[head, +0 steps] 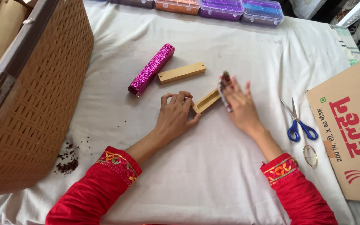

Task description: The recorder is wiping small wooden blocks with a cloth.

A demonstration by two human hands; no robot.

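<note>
Red embroidered sleeves (105,187) reach in over a table (205,175) covered with white cloth. Using the open wooden box (206,101) as landmark: it lies at the table's middle. Left hand (175,117) curls loosely over its near end, fingers bent, touching the wood. Right hand (239,104) lies flat and spread at its far end, pressing a shiny wrapping sheet (223,89) against it. Beyond the box lie a plain wooden block (181,72) and a magenta glitter-wrapped block (151,68). Right of it rest blue-handled scissors (299,123), a bangle (310,155) and a cardboard carton (351,129). Left stands a woven brown basket (34,91).
</note>
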